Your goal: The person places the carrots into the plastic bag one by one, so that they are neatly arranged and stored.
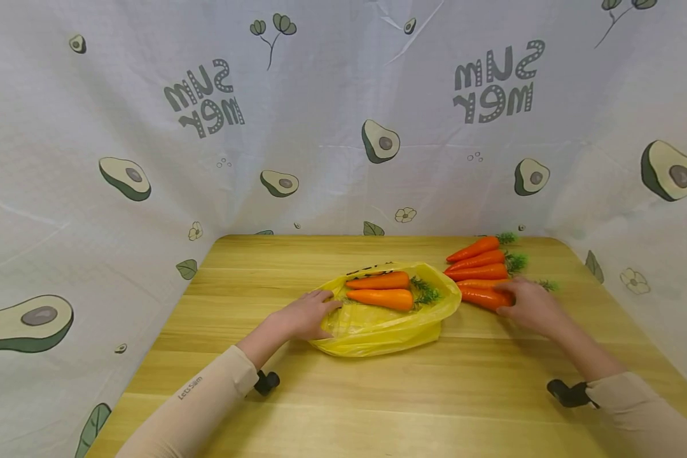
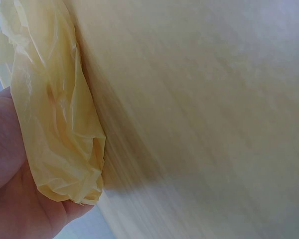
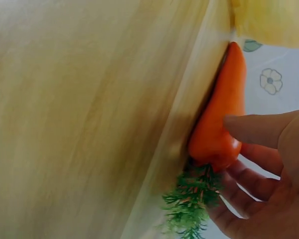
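Note:
A yellow plastic bag [image 1: 372, 343] lies with its mouth spread, and two orange toy carrots [image 1: 380, 299] with green tops rest inside. My left hand [image 1: 306, 315] holds the bag's left rim, fingers over the edge; in the left wrist view, crumpled plastic [image 2: 60, 114] hides part of that hand. On the right, my right hand [image 1: 532, 306] pinches the nearest carrot [image 1: 481, 298] of a group by its thick end. The right wrist view has the thumb on this carrot [image 3: 222, 114] and the other fingers behind it, near the green leaves [image 3: 192, 199].
Several more carrots [image 1: 475, 259] lie side by side at the back right, just beyond the bag's right end. The wooden table [image 1: 378, 407] is backed by a white cloth [image 1: 332, 127] printed with avocados. Black wrist cameras [image 1: 569, 393] are strapped below both hands.

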`<control>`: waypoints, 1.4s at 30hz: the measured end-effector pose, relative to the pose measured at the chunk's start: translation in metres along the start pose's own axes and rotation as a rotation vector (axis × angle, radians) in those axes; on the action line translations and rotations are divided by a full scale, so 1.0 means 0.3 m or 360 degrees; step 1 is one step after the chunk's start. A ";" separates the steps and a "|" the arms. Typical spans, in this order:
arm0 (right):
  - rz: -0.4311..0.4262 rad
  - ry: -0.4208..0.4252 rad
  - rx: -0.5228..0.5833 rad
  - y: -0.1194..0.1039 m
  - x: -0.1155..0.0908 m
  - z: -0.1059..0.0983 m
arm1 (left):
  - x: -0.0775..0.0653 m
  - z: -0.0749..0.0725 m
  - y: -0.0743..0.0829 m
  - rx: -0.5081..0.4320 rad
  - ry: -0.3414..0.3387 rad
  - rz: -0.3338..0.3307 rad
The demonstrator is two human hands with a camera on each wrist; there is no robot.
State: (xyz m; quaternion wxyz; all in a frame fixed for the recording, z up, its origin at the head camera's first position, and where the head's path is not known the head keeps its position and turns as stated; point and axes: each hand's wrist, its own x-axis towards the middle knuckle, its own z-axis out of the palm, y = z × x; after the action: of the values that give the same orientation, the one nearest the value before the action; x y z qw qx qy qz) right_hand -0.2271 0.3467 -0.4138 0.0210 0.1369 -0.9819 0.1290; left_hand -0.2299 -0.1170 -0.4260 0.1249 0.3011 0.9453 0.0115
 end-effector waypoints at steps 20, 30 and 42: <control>0.0025 -0.0020 0.0007 0.013 -0.005 0.024 | 0.005 0.006 -0.002 -0.0006 -0.0008 -0.0016; 0.0029 -0.0019 0.0038 0.029 -0.022 0.025 | 0.007 0.007 -0.004 -0.0001 0.0005 -0.0005; 0.0053 -0.0045 0.0177 0.036 -0.039 -0.030 | 0.007 0.003 -0.004 -0.0020 -0.0006 -0.0010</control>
State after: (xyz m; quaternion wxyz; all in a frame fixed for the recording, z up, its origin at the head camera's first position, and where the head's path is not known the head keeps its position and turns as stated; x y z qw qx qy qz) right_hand -0.2189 0.3622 -0.4088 -0.0026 0.1232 -0.9756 0.1818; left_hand -0.2319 -0.1169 -0.4275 0.1286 0.2974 0.9459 0.0164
